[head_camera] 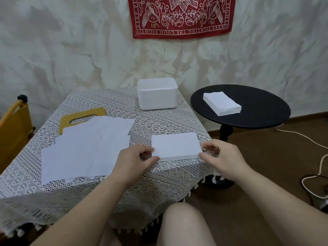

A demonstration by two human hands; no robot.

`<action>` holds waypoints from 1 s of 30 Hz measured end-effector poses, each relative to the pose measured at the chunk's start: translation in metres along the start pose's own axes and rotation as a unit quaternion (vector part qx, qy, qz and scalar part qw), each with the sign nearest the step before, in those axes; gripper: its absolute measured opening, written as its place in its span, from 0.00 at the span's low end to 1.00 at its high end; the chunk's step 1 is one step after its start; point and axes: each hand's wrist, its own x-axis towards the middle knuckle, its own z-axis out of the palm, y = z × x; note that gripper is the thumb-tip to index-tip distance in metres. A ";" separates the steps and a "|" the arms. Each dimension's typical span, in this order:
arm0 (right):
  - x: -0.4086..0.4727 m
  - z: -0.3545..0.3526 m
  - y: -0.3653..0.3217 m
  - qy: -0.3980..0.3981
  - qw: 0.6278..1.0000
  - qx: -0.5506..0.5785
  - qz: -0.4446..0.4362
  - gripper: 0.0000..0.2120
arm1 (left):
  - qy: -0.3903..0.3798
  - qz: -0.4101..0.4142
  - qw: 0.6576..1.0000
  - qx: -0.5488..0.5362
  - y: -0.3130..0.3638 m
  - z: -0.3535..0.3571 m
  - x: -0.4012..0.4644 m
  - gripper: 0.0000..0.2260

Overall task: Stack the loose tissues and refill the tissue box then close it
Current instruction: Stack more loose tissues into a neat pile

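Tissue stack point(175, 145) on table point(110, 103): left hand point(134, 161), right hand point(222, 159) pinch its near corners. Loose tissues point(88, 148) left; box point(157, 93) behind, lidless.

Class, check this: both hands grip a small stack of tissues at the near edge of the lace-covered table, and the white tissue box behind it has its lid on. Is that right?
Not quite. The head view shows the tissue box open; its yellow lid lies flat on the table, partly under loose tissues. The left hand and right hand do grip the small stack.
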 end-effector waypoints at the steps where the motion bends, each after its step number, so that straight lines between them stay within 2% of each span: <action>1: 0.001 0.000 0.000 -0.004 1.000 -0.001 0.006 0.12 | 0.000 -0.001 1.000 0.001 0.000 0.000 0.000 0.13; 14: 0.001 0.003 -0.002 -0.017 0.998 -0.057 -0.025 0.08 | -0.007 -0.011 1.000 -0.002 -0.002 0.002 0.001 0.10; 21: 0.001 0.005 0.001 -0.018 0.998 -0.046 -0.043 0.05 | -0.010 0.016 1.000 0.013 -0.001 0.001 0.000 0.04; 30: 0.000 0.006 0.001 -0.019 0.996 -0.062 -0.062 0.02 | -0.002 0.045 0.998 0.037 -0.003 0.004 0.001 0.08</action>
